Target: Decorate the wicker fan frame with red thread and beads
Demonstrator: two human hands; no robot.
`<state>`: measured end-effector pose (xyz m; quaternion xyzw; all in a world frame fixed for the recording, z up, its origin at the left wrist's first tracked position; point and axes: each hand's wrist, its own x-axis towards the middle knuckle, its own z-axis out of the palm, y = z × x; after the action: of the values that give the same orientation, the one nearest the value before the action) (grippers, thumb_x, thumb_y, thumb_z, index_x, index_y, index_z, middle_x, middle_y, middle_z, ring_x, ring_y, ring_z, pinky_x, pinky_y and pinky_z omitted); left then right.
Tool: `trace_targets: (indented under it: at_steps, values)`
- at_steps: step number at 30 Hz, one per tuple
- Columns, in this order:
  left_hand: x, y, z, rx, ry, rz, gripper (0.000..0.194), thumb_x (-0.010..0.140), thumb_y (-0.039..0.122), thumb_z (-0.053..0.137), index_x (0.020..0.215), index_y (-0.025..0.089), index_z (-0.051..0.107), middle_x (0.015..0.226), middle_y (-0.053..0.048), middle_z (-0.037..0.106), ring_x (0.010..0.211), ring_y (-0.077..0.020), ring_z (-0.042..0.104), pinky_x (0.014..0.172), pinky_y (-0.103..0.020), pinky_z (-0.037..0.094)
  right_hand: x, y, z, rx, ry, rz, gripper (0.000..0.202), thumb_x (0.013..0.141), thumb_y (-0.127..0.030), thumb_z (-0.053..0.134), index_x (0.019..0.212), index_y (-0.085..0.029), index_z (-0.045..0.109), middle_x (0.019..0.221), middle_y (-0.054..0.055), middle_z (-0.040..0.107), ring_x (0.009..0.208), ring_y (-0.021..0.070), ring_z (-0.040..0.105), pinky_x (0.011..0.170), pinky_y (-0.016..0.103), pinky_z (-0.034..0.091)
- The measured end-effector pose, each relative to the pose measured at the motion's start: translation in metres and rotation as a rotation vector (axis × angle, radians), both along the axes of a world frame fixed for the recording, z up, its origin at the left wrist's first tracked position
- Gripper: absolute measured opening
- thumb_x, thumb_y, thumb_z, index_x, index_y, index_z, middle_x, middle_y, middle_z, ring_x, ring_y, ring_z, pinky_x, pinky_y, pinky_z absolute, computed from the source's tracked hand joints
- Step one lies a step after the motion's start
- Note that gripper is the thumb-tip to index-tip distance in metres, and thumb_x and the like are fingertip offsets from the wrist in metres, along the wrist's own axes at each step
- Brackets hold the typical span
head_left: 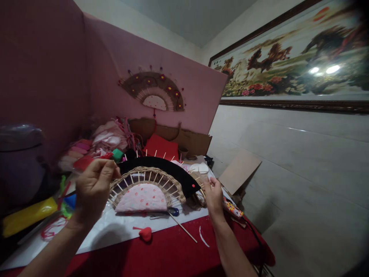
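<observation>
A woven hand fan [144, 175] stands upright in front of me, with thin wooden sticks, a wicker band and a black outer band [161, 165]. Its half-round base [142, 198] is covered in pale pink cloth with red dots. My left hand [96, 184] is closed at the fan's left end, pinching the edge there. At the right end, the fingers of my right hand [213, 194] are pinched together beside the stick tips; what they hold is too small to make out. A small red dot [193, 186] sits on the black band near that hand.
A red heart-shaped piece [145, 234], a loose stick [183, 227] and a white curved strip [203, 236] lie on the red cloth [173, 256] and white sheet. Behind are pink fabrics [111, 134], red sheets [161, 147] and cardboard. Another fan [152, 90] hangs on the pink panel.
</observation>
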<state>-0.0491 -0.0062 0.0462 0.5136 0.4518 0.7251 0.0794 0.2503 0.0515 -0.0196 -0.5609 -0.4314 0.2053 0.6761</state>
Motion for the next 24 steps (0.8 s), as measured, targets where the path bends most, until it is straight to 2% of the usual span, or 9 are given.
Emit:
trace_targets:
  at_steps: [2, 3, 5, 8, 12, 20, 24]
  values:
    - [0.001, 0.001, -0.003, -0.104, 0.061, -0.116, 0.016, 0.081, 0.026, 0.054, 0.069, 0.017, 0.055, 0.061, 0.003, 0.056, 0.057, -0.0095, 0.048, 0.057, -0.022, 0.039, 0.001, -0.003, 0.002, 0.061, -0.126, -0.152, 0.054, 0.072, -0.058, 0.058, 0.101, -0.013, 0.056, 0.105, 0.016, 0.061, 0.080, 0.0222, 0.059, 0.070, 0.033, 0.044]
    - [0.002, 0.002, -0.004, -0.148, 0.069, -0.178, 0.016, 0.081, 0.028, 0.054, 0.069, 0.018, 0.055, 0.060, 0.003, 0.055, 0.057, -0.0099, 0.048, 0.056, -0.022, 0.039, 0.000, -0.006, 0.003, 0.091, -0.190, -0.204, 0.050, 0.075, -0.056, 0.056, 0.100, -0.013, 0.057, 0.104, 0.016, 0.062, 0.082, 0.0230, 0.059, 0.072, 0.033, 0.043]
    - [0.003, 0.004, -0.008, -0.223, 0.041, -0.295, 0.018, 0.080, 0.032, 0.055, 0.068, 0.018, 0.053, 0.058, 0.004, 0.055, 0.055, -0.0104, 0.047, 0.053, -0.022, 0.037, -0.001, -0.011, 0.003, 0.145, -0.330, -0.257, 0.040, 0.082, -0.053, 0.050, 0.088, -0.015, 0.060, 0.086, 0.012, 0.067, 0.075, 0.0223, 0.060, 0.070, 0.032, 0.043]
    - [0.005, 0.008, -0.013, -0.301, -0.037, -0.402, 0.023, 0.078, 0.037, 0.056, 0.066, 0.018, 0.051, 0.054, 0.003, 0.054, 0.051, -0.0103, 0.044, 0.050, -0.022, 0.035, -0.004, -0.017, -0.001, 0.197, -0.394, -0.217, 0.036, 0.086, -0.050, 0.049, 0.075, -0.017, 0.059, 0.063, 0.005, 0.064, 0.059, 0.0183, 0.058, 0.060, 0.028, 0.041]
    - [0.006, 0.011, -0.017, -0.345, -0.079, -0.454, 0.026, 0.078, 0.040, 0.056, 0.067, 0.018, 0.050, 0.054, 0.004, 0.054, 0.051, -0.0098, 0.043, 0.051, -0.022, 0.034, -0.009, -0.026, 0.001, 0.266, -0.335, -0.192, 0.033, 0.083, -0.048, 0.056, 0.078, -0.015, 0.061, 0.063, 0.003, 0.063, 0.055, 0.0154, 0.056, 0.056, 0.025, 0.041]
    - [0.013, 0.008, -0.020, -0.324, 0.011, -0.508, 0.033, 0.085, 0.044, 0.048, 0.064, 0.019, 0.046, 0.054, 0.006, 0.046, 0.051, -0.0096, 0.040, 0.051, -0.023, 0.032, -0.009, -0.064, 0.045, 0.408, 0.013, -0.158, 0.032, 0.083, -0.045, 0.058, 0.069, -0.016, 0.057, 0.056, -0.003, 0.056, 0.044, 0.0087, 0.047, 0.045, 0.021, 0.040]
    - [0.017, 0.005, -0.020, -0.334, 0.052, -0.553, 0.037, 0.086, 0.045, 0.046, 0.061, 0.019, 0.044, 0.052, 0.006, 0.044, 0.050, -0.0095, 0.038, 0.051, -0.023, 0.032, -0.010, -0.079, 0.051, 0.484, 0.074, -0.157, 0.030, 0.083, -0.042, 0.060, 0.068, -0.017, 0.056, 0.055, -0.004, 0.054, 0.044, 0.0083, 0.047, 0.042, 0.020, 0.039]
